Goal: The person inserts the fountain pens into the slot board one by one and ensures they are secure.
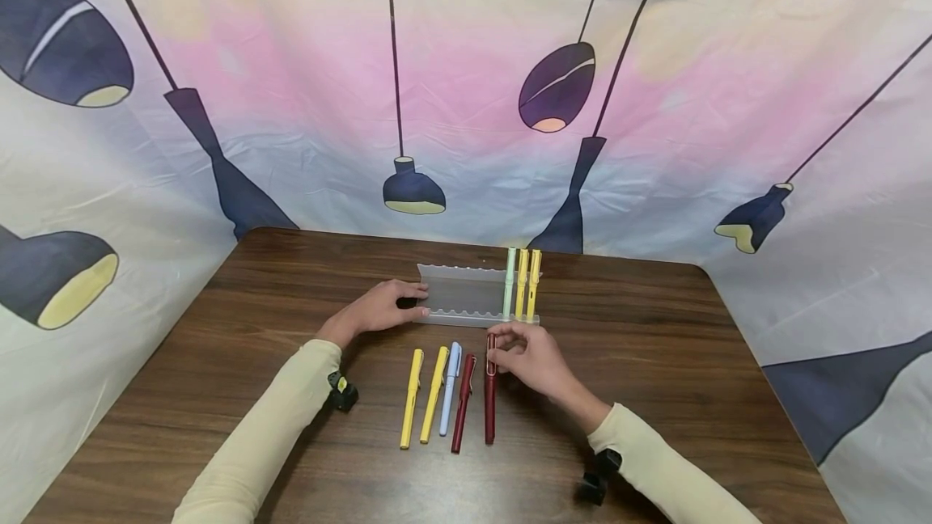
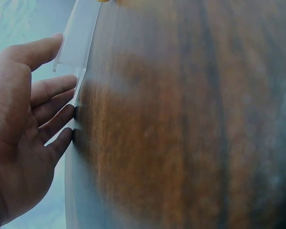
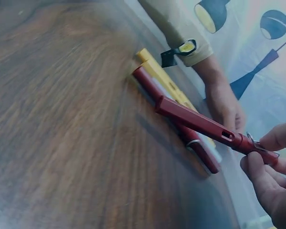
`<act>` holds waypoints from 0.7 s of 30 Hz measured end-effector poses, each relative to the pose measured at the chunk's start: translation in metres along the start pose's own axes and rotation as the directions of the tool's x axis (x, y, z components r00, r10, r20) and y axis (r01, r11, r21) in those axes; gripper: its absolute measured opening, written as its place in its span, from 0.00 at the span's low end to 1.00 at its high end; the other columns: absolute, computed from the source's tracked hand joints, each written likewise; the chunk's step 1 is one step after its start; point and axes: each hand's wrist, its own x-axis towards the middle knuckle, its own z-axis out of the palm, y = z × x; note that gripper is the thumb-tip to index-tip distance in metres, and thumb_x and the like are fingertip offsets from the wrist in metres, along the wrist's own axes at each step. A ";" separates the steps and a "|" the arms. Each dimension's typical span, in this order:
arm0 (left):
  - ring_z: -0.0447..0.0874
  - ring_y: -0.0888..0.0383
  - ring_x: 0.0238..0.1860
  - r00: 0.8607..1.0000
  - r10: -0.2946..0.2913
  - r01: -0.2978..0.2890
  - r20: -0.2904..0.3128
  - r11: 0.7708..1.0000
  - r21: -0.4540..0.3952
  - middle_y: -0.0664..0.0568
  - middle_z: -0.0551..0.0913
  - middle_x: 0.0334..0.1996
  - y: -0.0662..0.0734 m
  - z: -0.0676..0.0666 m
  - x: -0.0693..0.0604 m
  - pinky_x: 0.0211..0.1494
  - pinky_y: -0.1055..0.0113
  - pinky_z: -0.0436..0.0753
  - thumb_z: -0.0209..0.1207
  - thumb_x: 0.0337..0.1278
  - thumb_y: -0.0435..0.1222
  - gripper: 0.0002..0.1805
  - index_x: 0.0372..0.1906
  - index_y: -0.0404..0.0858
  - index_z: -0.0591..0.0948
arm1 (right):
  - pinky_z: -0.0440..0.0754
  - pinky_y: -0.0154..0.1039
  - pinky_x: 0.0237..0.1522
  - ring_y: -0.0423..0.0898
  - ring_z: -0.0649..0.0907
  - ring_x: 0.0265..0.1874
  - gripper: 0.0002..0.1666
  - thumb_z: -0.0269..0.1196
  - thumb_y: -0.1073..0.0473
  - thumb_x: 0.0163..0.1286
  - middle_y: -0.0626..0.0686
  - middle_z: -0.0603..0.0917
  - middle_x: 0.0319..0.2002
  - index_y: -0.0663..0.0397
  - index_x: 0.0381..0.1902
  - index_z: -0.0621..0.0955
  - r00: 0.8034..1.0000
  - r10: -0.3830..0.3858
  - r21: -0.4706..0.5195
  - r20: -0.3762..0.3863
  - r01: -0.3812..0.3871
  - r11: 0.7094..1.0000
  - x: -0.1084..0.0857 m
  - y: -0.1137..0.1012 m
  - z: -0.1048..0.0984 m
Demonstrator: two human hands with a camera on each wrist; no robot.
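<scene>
Indoor booth — printed cloth point(image 1: 466, 87), table point(image 1: 641, 346)

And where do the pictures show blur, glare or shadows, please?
Head view: table shows a pale sheen near the bottom; left wrist: table looks blurred, left hand clearer; right wrist: held pen is fairly clear, and a soft shadow falls on the table.

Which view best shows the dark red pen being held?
The right wrist view: the dark red pen appears large, its barrel slot visible, the right hand pinching the clip end. The head view shows it smaller, partly covered by that hand; the left wrist view doesn't show it.
</scene>
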 end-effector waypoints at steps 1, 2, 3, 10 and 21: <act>0.66 0.39 0.74 1.000 0.005 -0.005 -0.001 1.000 0.000 0.41 0.72 0.72 0.000 0.000 0.000 0.73 0.41 0.67 0.59 0.72 0.51 0.30 0.67 0.34 0.79 | 0.88 0.50 0.32 0.45 0.87 0.28 0.19 0.71 0.67 0.64 0.56 0.86 0.41 0.64 0.54 0.84 1.000 -0.004 0.005 -0.004 0.004 1.000 -0.001 -0.003 -0.001; 0.66 0.38 0.74 1.000 0.008 -0.008 -0.002 1.000 -0.001 0.40 0.72 0.72 0.000 0.000 0.000 0.73 0.40 0.67 0.59 0.73 0.50 0.30 0.67 0.33 0.79 | 0.88 0.50 0.33 0.46 0.87 0.29 0.20 0.71 0.66 0.64 0.56 0.87 0.41 0.63 0.54 0.84 1.000 -0.012 0.008 -0.008 0.012 1.000 -0.001 -0.006 -0.003; 0.66 0.39 0.74 1.000 0.007 -0.007 -0.002 1.000 -0.005 0.40 0.72 0.72 0.000 0.000 0.000 0.73 0.40 0.67 0.59 0.73 0.50 0.30 0.67 0.33 0.79 | 0.88 0.51 0.35 0.46 0.87 0.30 0.20 0.71 0.66 0.64 0.56 0.87 0.42 0.63 0.55 0.84 1.000 -0.020 0.009 -0.011 0.020 1.000 -0.001 -0.008 -0.004; 0.65 0.39 0.75 1.000 -0.006 0.006 0.002 1.000 -0.011 0.41 0.72 0.72 0.003 -0.002 -0.001 0.74 0.40 0.66 0.59 0.72 0.50 0.30 0.67 0.34 0.79 | 0.88 0.55 0.40 0.47 0.89 0.34 0.21 0.71 0.66 0.66 0.58 0.89 0.43 0.60 0.57 0.83 0.997 -0.073 0.025 -0.025 0.074 0.997 0.000 -0.022 -0.012; 0.65 0.39 0.75 1.000 -0.009 0.009 0.003 1.000 -0.008 0.42 0.72 0.72 0.003 -0.001 -0.001 0.74 0.41 0.66 0.60 0.72 0.50 0.30 0.67 0.35 0.79 | 0.88 0.38 0.40 0.51 0.91 0.40 0.21 0.71 0.66 0.65 0.60 0.89 0.46 0.58 0.57 0.85 0.986 -0.148 -0.021 -0.081 0.147 0.989 0.009 -0.040 -0.026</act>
